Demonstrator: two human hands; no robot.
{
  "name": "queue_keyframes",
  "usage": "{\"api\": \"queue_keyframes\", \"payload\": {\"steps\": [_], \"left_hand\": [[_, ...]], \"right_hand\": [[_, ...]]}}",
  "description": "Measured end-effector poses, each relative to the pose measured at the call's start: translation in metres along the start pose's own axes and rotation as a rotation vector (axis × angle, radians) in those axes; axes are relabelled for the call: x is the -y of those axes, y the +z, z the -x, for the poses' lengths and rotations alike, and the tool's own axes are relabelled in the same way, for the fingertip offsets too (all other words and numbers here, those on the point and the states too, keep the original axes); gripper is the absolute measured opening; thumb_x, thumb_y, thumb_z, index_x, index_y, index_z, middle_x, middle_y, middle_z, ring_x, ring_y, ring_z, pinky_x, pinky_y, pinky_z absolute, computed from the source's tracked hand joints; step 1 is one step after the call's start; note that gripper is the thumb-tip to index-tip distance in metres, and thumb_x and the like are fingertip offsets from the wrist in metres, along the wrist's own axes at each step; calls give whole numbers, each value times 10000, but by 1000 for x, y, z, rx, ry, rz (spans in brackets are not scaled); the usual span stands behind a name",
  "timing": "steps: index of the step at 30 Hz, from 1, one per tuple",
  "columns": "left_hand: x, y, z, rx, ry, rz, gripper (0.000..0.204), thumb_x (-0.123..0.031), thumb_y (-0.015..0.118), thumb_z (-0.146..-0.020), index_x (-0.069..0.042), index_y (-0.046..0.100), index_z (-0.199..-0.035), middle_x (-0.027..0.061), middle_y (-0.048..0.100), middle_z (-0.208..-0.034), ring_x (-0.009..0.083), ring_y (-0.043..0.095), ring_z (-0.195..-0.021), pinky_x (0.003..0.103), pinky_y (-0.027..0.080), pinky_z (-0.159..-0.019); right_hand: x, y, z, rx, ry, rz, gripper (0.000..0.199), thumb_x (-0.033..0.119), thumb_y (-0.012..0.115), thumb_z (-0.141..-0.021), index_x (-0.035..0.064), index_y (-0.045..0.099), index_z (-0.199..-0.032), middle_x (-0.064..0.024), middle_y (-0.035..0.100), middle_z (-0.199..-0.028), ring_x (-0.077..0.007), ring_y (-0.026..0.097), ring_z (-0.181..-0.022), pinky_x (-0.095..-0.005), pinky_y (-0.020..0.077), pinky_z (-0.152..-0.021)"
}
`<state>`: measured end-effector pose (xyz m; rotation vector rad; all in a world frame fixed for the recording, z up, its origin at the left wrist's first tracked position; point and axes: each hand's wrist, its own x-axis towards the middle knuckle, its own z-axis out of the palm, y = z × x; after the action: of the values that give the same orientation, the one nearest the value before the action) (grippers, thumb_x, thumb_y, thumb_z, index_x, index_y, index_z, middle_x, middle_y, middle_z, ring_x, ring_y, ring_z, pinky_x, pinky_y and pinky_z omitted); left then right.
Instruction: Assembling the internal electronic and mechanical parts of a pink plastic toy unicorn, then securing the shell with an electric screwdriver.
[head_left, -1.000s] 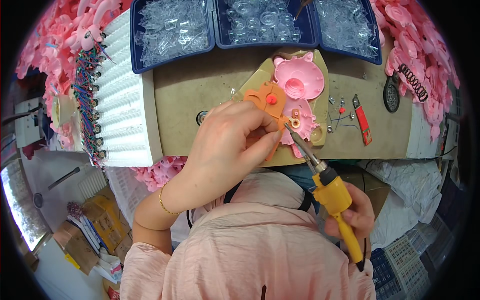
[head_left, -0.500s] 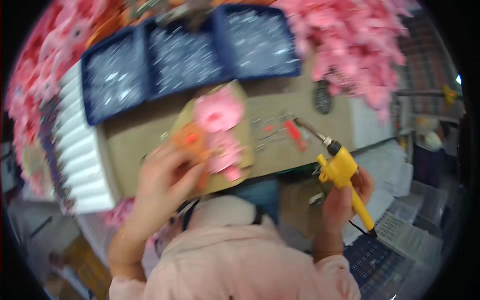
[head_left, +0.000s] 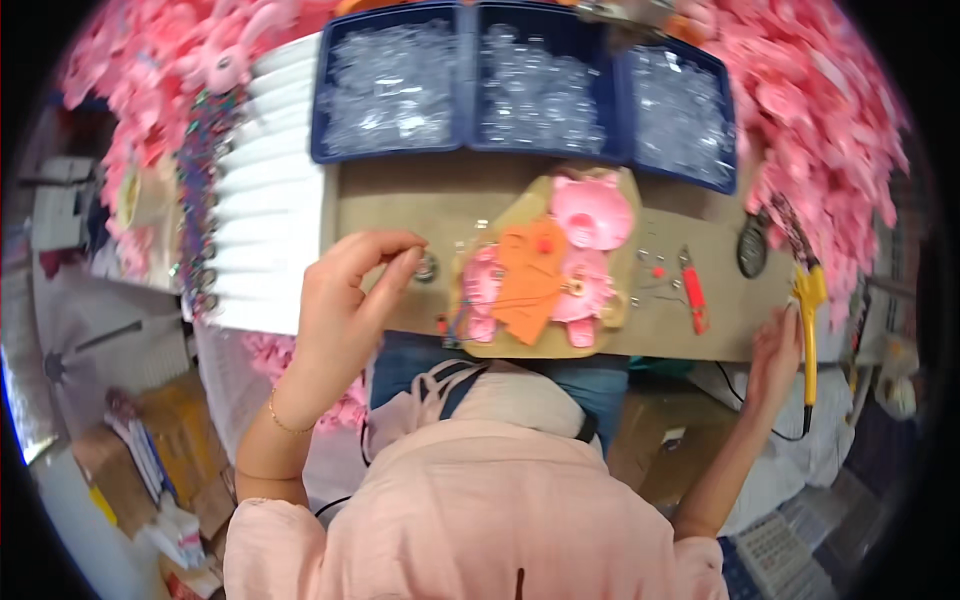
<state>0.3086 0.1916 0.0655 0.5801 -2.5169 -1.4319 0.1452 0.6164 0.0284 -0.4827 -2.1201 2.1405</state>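
Note:
My left hand point(head_left: 355, 285) is over the left of the board, thumb and forefinger nearly together; whether anything is between them is hidden. A small round dark metallic disc point(head_left: 428, 267) lies right at those fingertips. My right hand point(head_left: 772, 355) has its fingers stretched upward beside a yellow soldering gun point(head_left: 808, 335), which stands upright at the right edge, its tip by a dark coil holder point(head_left: 790, 228). Between my hands, pink pig-shaped plastic shell parts point(head_left: 592, 212) and an orange plate-like part point(head_left: 528, 280) with thin wires sit on a tan pad point(head_left: 622, 270).
Blue bins point(head_left: 465, 75) of clear plastic pieces line the back. White ribbed foam point(head_left: 270, 190) stands left, pink plastic parts point(head_left: 820, 110) heap at the right. Red-handled cutters point(head_left: 695, 295), small metal bits and a dark oval object point(head_left: 752, 245) lie right of the pad.
My left hand has come off the orange part and moved left to the disc. My right hand has moved the soldering gun to the holder and its grip has loosened. The view has shifted.

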Motion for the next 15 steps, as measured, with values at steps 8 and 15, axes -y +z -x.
{"api": "queue_keyframes", "payload": {"steps": [8, 15], "left_hand": [[-8, -2, 25, 185, 299, -383, 254, -240, 724, -714, -50, 602, -832, 74, 567, -737, 238, 568, -681, 345, 453, -614], [-13, -10, -10, -28, 148, 120, 146, -67, 671, -761, -33, 625, -896, 89, 610, -811, 210, 581, -686, 294, 461, -600]], "right_hand": [[40, 223, 89, 1168, -1000, 581, 156, 74, 645, -750, -1, 615, -884, -89, 594, -919, -183, 575, -819, -298, 457, -737], [67, 244, 70, 1183, -744, 555, 95, 31, 649, -732, 1, 593, -804, -92, 583, -910, -208, 560, -839, -296, 447, -743]]}}
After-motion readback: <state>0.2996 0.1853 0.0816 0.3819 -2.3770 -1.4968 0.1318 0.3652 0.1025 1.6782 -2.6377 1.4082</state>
